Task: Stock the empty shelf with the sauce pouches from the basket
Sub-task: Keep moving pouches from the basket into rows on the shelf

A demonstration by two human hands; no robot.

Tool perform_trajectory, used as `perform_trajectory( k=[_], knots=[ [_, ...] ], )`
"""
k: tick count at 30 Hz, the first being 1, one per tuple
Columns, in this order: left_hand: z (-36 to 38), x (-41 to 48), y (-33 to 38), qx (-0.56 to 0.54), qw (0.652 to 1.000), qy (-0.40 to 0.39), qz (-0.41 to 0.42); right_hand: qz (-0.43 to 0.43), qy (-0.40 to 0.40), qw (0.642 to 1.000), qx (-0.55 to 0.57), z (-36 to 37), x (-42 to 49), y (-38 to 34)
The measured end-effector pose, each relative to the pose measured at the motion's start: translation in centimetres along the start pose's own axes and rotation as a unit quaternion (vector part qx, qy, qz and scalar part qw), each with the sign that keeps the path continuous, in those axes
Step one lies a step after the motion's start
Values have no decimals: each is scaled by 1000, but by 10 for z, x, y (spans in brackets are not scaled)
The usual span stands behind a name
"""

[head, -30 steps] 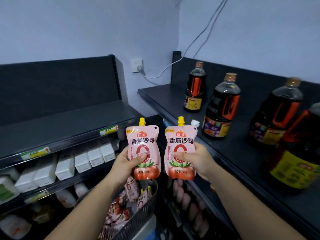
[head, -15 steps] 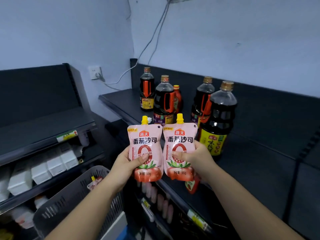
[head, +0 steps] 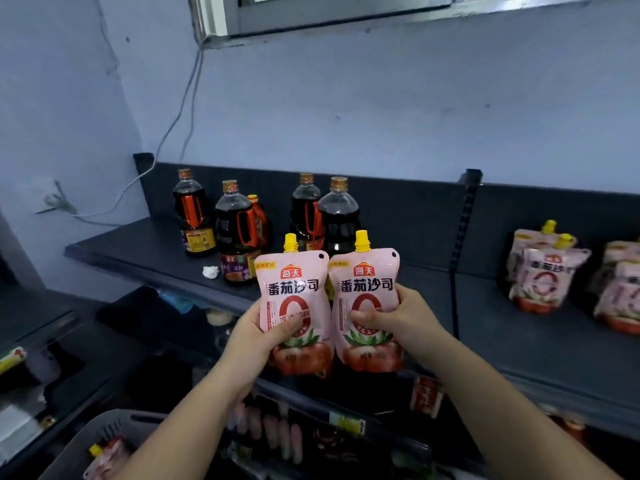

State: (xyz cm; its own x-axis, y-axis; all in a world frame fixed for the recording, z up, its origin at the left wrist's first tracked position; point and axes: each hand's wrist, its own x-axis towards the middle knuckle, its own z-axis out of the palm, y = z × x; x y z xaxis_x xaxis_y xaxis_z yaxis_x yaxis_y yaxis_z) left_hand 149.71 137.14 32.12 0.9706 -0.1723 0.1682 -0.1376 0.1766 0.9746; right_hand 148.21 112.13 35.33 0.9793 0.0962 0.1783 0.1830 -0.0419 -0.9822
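1. Sauce pouch with a yellow cap, blurred, lies in the grey basket, which sits nearest and lowest, below the shelf and in front of its left half.
2. Just in front of the shelf's front edge, the left hand holds the left pouch upright. The thumb is pressed across the pouch's front and the fingers are wrapped behind it, out of sight.
3. Beside it, also before the shelf's front edge, the right hand grips the right pouch. The thumb lies over the front and the fingers are curled round its right edge.
4. The two held pouches touch side by side. Both are pink, with yellow spouts up and a tomato picture at the bottom.
5. On the shelf's left half, behind the held pouches, five dark sauce bottles stand upright in a cluster. A small white wad lies on the shelf just left of the front bottle.
6. At the shelf's right end, stocked pouches stand upright near the back panel, well apart from the bottles.
7. Behind the shelf, a cable runs down the wall from the window frame towards the shelf's left end.
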Motion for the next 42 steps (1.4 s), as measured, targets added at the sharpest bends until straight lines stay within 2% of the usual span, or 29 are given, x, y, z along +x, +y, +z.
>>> perform_trajectory(
  k=[6, 9, 12, 19, 31, 37, 42],
  knots=[
    [57, -22, -27, -43, 992, -102, -65, 33, 124, 991, -41, -37, -80, 17],
    [101, -37, -31, -29, 980, -186, -68, 48, 163, 985, -40, -59, -123, 19],
    [142, -48, -32, -21, 970, -232, -74, 43, 205, 977, -27, -84, -159, 13],
    [233, -59, -34, -74, 958, -261, -95, 13, 300, 954, 14, -155, -231, -10],
    [439, -120, -41, -93, 933, -338, -83, 3, 344, 939, 11, -316, -374, -40],
    [516, -141, -57, -108, 933, -322, -116, 8, 352, 936, 19, -386, -425, -43],
    [551, -124, -67, -117, 938, -298, -129, 7, 359, 932, 40, -435, -426, -34]
  ],
)
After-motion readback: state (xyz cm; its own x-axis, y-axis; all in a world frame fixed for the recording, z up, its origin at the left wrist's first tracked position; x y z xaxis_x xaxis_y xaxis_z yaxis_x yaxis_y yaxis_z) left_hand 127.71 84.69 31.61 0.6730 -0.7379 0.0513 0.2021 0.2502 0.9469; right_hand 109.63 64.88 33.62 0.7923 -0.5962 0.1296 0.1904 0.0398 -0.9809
